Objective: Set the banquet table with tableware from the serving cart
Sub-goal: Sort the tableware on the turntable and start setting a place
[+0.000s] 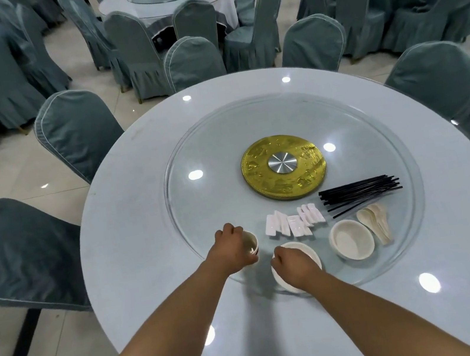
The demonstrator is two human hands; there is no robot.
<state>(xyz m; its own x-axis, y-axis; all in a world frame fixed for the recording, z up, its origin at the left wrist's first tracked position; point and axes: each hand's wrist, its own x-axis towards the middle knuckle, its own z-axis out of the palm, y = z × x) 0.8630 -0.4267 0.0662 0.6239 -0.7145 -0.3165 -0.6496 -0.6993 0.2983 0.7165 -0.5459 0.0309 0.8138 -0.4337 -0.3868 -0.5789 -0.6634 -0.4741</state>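
Note:
My left hand point(231, 248) grips a small stack of cream cups point(251, 242) at the near edge of the glass turntable point(205, 139). Just to the right, my right hand point(293, 264) holds the rim of a stack of white plates point(310, 253). Further right on the glass sit a stack of cream bowls point(351, 239), several cream spoons point(376, 221), a bundle of black chopsticks point(361, 194) and several white chopstick rests point(293, 220).
The round white table point(135, 256) carries the turntable with a gold hub point(283, 166) at its centre. Grey-green covered chairs point(77, 132) ring the table on the left, far side and right. More tables and chairs fill the room behind.

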